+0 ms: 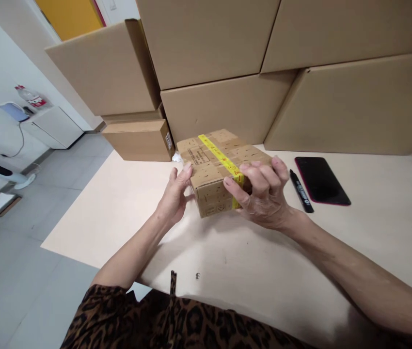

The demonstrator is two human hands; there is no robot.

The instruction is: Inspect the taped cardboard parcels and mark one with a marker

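Observation:
A small brown cardboard box point(211, 169) with a strip of yellow printed tape point(220, 156) across its top is held tilted just over the pale table. My left hand point(177, 194) grips its left side, thumb on the top edge and the other fingers mostly hidden behind the side. My right hand point(262, 191) is curled over the near right corner, with fingertips pressing by the tape where it runs down the front. Printed marks show on the top and front faces.
Right of the box lie a black marker point(301, 191) and a phone point(322, 180) on the table point(206, 257). Large cardboard boxes point(224, 109) stand stacked along the back. A low carton point(136, 140) sits at the back left, near the table's left edge.

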